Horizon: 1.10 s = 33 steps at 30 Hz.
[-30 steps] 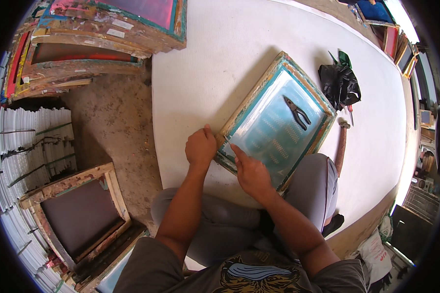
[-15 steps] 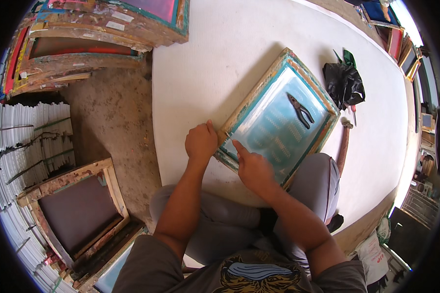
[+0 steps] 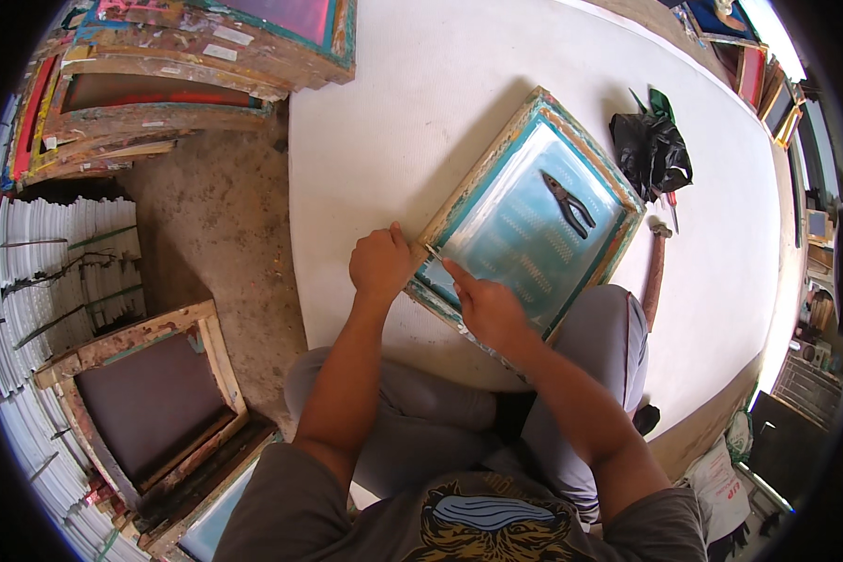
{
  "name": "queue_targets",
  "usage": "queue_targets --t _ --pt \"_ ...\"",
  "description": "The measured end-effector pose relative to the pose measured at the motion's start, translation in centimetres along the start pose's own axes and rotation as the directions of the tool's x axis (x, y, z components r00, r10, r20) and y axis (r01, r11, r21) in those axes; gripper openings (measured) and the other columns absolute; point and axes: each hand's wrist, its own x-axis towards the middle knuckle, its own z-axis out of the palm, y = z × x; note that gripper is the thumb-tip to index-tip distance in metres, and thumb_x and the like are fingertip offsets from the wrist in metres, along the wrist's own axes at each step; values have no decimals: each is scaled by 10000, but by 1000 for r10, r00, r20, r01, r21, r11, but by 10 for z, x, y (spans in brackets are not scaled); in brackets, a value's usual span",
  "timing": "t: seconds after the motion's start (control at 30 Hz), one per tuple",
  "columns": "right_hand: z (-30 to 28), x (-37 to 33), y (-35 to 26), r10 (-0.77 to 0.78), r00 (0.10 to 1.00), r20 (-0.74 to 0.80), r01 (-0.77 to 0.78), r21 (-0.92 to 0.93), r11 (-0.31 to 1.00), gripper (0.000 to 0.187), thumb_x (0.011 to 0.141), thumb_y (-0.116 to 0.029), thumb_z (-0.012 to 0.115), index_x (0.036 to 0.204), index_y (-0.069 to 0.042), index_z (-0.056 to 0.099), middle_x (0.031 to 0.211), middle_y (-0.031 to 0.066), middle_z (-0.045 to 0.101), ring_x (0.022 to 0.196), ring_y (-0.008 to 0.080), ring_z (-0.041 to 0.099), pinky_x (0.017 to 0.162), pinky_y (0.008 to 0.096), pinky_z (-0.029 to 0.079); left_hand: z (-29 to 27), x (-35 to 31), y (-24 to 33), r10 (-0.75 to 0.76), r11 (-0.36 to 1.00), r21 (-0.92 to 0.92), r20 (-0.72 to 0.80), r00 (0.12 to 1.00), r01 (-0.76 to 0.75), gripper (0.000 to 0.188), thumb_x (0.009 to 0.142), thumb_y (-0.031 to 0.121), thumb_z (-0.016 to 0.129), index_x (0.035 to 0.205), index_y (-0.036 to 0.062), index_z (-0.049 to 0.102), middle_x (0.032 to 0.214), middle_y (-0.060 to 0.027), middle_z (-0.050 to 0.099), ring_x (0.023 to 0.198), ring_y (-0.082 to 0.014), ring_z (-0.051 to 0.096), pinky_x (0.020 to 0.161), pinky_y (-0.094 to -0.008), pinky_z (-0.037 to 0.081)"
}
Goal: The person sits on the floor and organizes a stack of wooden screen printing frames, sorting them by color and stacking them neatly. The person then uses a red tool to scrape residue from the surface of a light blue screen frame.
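Note:
A wooden screen-printing frame [image 3: 590, 140] with pale blue mesh lies tilted on the white tabletop, its near edge by my right knee. My left hand [image 3: 380, 269] is closed around its left corner, thumb up. Over the mesh near that corner, my right hand [image 3: 493, 311] is closed on a thin tool [image 3: 434, 252]. Its index finger stretches along the tool, and only the slim, light tip shows; the grip hides the rest. Dark-handled pliers [image 3: 568, 203] rest on the mesh toward the frame's far right side.
Right of the frame lie a crumpled black plastic bag [image 3: 648, 155], a red-handled screwdriver [image 3: 672, 208] and a wooden-handled hammer [image 3: 656, 281]. Stacked frames [image 3: 159, 117] stand at the far left. Below them are bundled white sheets [image 3: 66, 244] and another leaning frame [image 3: 217, 361].
My right hand has shifted slightly away from the frame's left corner, and the tool's tip now shows past the index finger. The left hand keeps its hold; the whole view has moved a little.

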Motion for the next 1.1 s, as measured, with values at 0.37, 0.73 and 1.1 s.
queue_targets --t 0.37,0.73,1.1 --pt "24 7 28 -166 968 -187 217 294 931 421 1060 -172 565 1481 -154 556 971 201 738 774 215 664 724 421 538 -3 -1 2 -19 999 -29 31 999 20 560 1054 399 423 868 -16 750 885 -275 719 861 -467 702 816 -542 554" --pt "10 6 22 -232 957 -172 202 -174 964 402 1099 -227 504 1492 -155 552 773 2 519 652 98 522 590 297 485 -6 4 -3 -24 999 -22 64 998 25 554 1046 419 427 907 -6 754 932 -273 727 900 -466 704 842 -547 555" --pt "-15 -2 8 -25 998 -56 31 103 994 366 1042 -200 543 1390 -91 582 1062 225 713 920 424 686 802 463 539 -5 5 -1 -4 999 42 88 996 0 567 1064 441 408 941 15 761 928 -229 746 883 -421 731 767 -517 585"
